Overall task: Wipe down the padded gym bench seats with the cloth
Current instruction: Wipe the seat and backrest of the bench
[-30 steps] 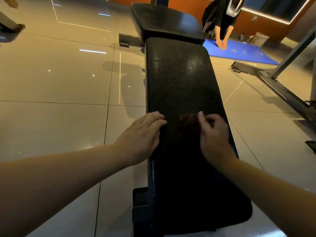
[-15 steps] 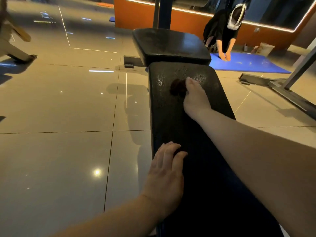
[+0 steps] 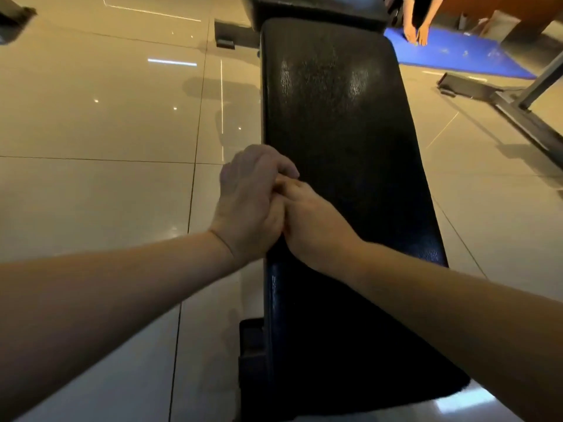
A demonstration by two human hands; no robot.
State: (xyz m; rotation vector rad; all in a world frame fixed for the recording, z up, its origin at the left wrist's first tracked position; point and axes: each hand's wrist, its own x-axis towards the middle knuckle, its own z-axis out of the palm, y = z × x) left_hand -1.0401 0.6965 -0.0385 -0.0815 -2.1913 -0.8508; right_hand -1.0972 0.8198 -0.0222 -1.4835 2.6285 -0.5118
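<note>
Long black padded bench (image 3: 341, 123) runs from 6 o'clock to 12 o'clock, textured surface glossy toward far end. Second black pad (image 3: 316, 7) butts against it at 12 o'clock. Left hand (image 3: 249, 202) and right hand (image 3: 313, 226) meet on bench's 9 o'clock edge near centre, left fingers curled over right fingers; what they hold is hidden. Bench stands on shiny beige tiled floor (image 3: 91, 117). Dark base block (image 3: 251, 354) at 7 o'clock. Blue mat (image 3: 463, 53) on floor at 1 o'clock. Grey metal frame (image 3: 524, 117) on floor at 2 o'clock.

bench seat pad (image 3: 335, 132): black, textured, glossy, flat, lengthwise | cloth: probably hidden
</note>
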